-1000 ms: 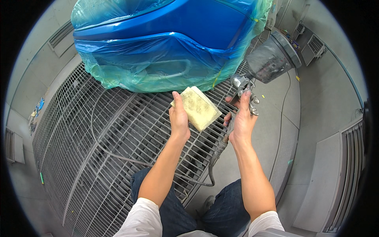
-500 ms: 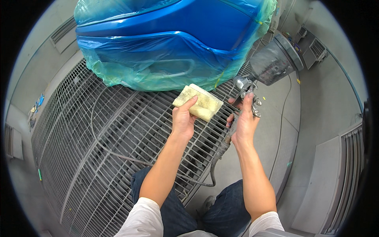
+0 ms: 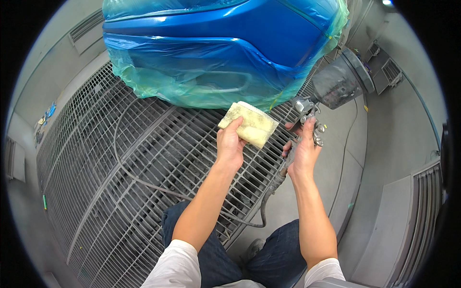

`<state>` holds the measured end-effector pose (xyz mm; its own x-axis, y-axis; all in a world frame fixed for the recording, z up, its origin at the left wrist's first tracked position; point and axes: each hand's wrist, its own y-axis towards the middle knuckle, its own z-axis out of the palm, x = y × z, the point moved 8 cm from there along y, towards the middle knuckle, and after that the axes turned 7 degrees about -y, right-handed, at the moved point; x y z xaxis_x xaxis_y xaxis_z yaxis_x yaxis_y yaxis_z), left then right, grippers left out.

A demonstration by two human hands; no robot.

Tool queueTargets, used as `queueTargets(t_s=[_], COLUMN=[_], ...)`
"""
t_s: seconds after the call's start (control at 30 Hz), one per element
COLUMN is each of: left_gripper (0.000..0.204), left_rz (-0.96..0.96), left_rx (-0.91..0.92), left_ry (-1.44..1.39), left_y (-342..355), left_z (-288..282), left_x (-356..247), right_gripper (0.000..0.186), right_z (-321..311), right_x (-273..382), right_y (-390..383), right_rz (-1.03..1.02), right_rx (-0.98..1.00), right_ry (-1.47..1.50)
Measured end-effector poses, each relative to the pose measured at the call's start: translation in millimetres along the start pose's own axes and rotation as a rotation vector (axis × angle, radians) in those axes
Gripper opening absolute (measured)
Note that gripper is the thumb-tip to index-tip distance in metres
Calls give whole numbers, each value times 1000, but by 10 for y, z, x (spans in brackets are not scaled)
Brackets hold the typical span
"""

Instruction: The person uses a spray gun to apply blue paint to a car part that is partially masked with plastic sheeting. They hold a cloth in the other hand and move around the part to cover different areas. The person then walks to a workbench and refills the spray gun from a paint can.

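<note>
A folded pale yellow mesh cloth (image 3: 249, 126) is pinched in my left hand (image 3: 230, 144), thumb on top and fingers beneath. My right hand (image 3: 305, 149) is closed round the handle of a spray gun (image 3: 303, 104). The gun's grey, paint-stained cup (image 3: 338, 81) tilts up to the right. From the handle's base a dark hose (image 3: 264, 206) hangs down. Beyond both hands stands a glossy blue vehicle panel (image 3: 206, 29), bordered by translucent green masking film (image 3: 177, 91) that covers its lower part. Cloth and gun are apart from the panel.
Metal floor grating (image 3: 120, 192) spreads below and to the left, with the hose looped across it. Smooth grey floor (image 3: 331, 158) lies to the right. Grey walls carry louvred vents (image 3: 427, 206). Small blue items (image 3: 47, 117) lie at the far left.
Both hands, with the cloth and the spray gun, sit slightly farther right in view. The blue panel has shifted right and a little down in the picture. Both grips are the same.
</note>
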<state>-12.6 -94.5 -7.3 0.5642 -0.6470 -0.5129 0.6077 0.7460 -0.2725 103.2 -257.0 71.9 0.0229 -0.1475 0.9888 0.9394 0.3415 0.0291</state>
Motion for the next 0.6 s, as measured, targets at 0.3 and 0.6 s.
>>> queueTargets(t_s=[0.3, 0.6], left_gripper=[35, 37], left_rz=[71, 141], left_rx=[12, -6], left_ry=[-8, -75], left_y=[-55, -103], left_z=[-32, -68], left_x=[-240, -412], right_gripper=[56, 54], right_z=[156, 230], right_x=[26, 54], right_y=[-132, -264], right_rz=[-40, -82], right_rx=[18, 50], right_ry=[-32, -82])
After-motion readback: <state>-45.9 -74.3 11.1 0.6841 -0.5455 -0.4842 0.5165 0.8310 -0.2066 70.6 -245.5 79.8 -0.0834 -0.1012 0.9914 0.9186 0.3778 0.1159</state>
